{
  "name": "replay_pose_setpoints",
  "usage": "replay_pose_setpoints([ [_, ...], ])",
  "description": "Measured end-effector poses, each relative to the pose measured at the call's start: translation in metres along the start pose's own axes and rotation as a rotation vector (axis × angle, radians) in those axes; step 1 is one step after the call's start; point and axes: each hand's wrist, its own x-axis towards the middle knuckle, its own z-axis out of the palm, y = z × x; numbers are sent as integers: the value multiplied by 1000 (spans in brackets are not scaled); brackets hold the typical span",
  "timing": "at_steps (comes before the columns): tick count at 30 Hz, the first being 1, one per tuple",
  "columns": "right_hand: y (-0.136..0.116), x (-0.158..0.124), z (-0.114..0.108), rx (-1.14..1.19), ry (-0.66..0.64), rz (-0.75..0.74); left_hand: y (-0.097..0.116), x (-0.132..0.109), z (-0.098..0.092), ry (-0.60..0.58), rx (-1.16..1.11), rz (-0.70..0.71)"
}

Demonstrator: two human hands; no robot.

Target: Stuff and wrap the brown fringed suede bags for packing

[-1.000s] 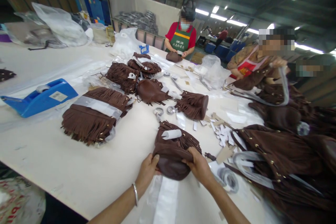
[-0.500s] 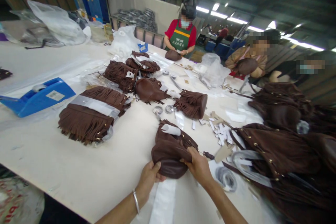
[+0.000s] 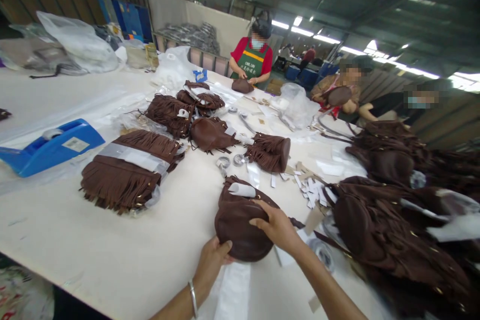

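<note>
A brown fringed bag lies on the table before me, its smooth rounded base facing me. My left hand grips the lower left edge of that base, thumb on top and fingers beneath. On the upper right of the base rests my right hand, thumb and forefinger spread apart; its other fingers are hardly visible. A rolled white paper or plastic piece sits on the bag's far side. Under the near edge of the bag runs a strip of clear plastic.
A blue tape dispenser and a plastic-banded fringed bag are at left. More brown bags pile up on the right. White paper slips and a clear coil lie nearby. Co-workers stand across the table.
My right hand has shifted from the bag's right edge up onto its base, with its fingers spreading. The base now looks flatter and fuller. My left hand keeps its grip.
</note>
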Motion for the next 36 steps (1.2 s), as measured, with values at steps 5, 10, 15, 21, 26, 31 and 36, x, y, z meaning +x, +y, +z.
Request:
replay_pose_setpoints([
  [5, 9, -12, 36, -439, 132, -145, 7, 0, 4, 61, -13, -35],
  [10, 27, -34, 64, -728, 338, -387, 5, 7, 10, 172, 17, -33],
  [15, 26, -41, 72, -713, 343, -382, 6, 4, 11, 198, 58, 29],
  [21, 21, -35, 66, -590, 241, -329, 11, 6, 2, 386, 284, 243],
  [26, 25, -34, 68, -607, 250, -334, 17, 19, -10, 371, 416, 254],
  [31, 28, -40, 78, -665, 234, -385, 17, 23, -13, 338, 435, 239],
  [36, 17, -58, 95, -761, 204, -346, 18, 25, -13, 341, 421, 228],
])
